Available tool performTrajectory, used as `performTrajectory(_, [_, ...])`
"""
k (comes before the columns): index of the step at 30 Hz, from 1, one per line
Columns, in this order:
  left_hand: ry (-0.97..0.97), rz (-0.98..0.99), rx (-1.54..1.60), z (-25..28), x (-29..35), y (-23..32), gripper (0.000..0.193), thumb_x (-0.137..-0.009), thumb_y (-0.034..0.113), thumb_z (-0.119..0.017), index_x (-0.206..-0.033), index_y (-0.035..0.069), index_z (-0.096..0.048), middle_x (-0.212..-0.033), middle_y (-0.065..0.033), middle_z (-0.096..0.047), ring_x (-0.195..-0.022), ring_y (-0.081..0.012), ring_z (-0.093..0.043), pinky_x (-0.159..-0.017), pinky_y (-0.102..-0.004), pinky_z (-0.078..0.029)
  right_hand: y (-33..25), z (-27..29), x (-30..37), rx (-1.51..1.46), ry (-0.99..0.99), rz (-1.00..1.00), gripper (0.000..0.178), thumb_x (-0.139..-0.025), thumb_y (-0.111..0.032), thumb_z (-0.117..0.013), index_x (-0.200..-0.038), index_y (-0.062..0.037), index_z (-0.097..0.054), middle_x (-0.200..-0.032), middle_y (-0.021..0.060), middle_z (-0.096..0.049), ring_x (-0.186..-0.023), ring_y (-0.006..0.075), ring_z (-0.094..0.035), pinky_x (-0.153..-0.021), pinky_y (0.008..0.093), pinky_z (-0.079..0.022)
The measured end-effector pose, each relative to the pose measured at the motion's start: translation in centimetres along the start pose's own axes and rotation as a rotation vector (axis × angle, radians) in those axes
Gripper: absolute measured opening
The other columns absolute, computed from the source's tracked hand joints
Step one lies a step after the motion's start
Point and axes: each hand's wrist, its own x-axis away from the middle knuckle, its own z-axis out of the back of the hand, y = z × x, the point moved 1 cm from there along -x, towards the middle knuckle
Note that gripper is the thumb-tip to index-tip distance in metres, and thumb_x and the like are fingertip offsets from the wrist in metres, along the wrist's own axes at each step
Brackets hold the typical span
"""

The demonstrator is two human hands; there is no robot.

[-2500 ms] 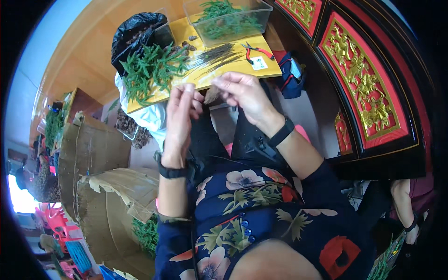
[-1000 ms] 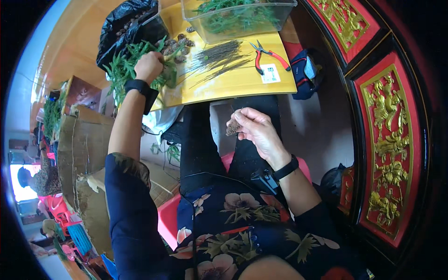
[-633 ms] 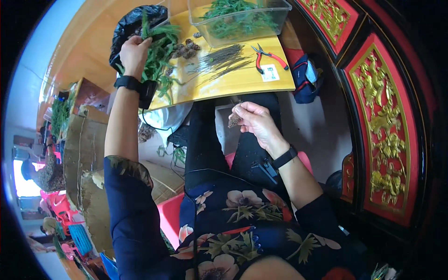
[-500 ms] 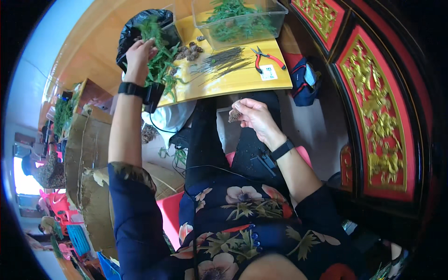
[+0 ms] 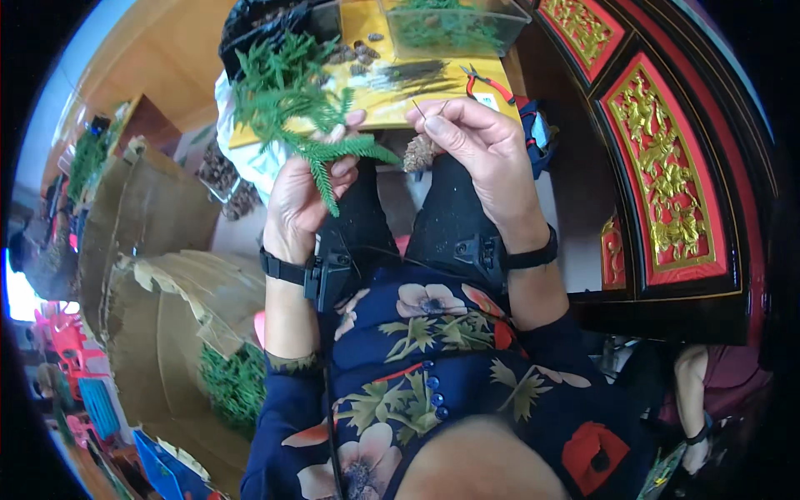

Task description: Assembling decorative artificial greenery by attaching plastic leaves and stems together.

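My left hand [image 5: 302,193] is closed on a green pine sprig [image 5: 354,148], whose needled branches spread out past the fingers. In my right hand [image 5: 492,154] a small brown pine cone [image 5: 419,154] is pinched, tip downward, with thin wire ends rising above the fingertips. The sprig's tip comes close to the cone; whether they touch I cannot tell. Both hands are over my lap, just in front of the yellow table [image 5: 367,100]. Behind the left hand, more green sprigs [image 5: 279,87] spill from a black plastic bag [image 5: 254,33].
On the table lie loose pine cones [image 5: 354,54], dark wires [image 5: 417,75] and red-handled pliers [image 5: 487,82], with a clear bin of greenery [image 5: 450,33] behind. A cardboard box [image 5: 150,292] stands left, a carved red-gold panel [image 5: 662,167] right. Another person's hand [image 5: 696,454] shows lower right.
My left hand has come back from the pile by the black bag with a sprig. My right hand has risen with the pine cone, and the two are now close together.
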Motion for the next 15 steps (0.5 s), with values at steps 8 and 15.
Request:
performTrajectory(8, [0.111,0.142,-0.245,1.1,1.2,-2.2,0.02,-0.084,0.011,-0.058,-0.099,-0.002,-0.057,-0.083,-0.0098,-0.061,-0.058,-0.0138,-0.052,-0.049,-0.0208,-0.037,1.3,0.5,-0.3,0.164,-0.189,-0.133,0.014,-0.088,-0.009,-0.057,-0.084,0.0022,-0.064,-0.091,0.0052,-0.063,-0.083,0.0103,-0.058,-0.078,0.0233,-0.044])
performTrajectory(15, [0.317,0.084,-0.472,-0.3,1.7,-3.1,0.017,-0.085,0.014,-0.056,-0.096,0.0,-0.057,-0.084,-0.0087,-0.062,-0.069,-0.0142,-0.06,-0.046,-0.0199,-0.037,1.2,0.7,-0.7,0.13,-0.248,-0.212,0.015,-0.086,-0.012,-0.06,-0.087,0.0022,-0.065,-0.084,0.0022,-0.063,-0.08,0.0075,-0.057,-0.076,0.0204,-0.044])
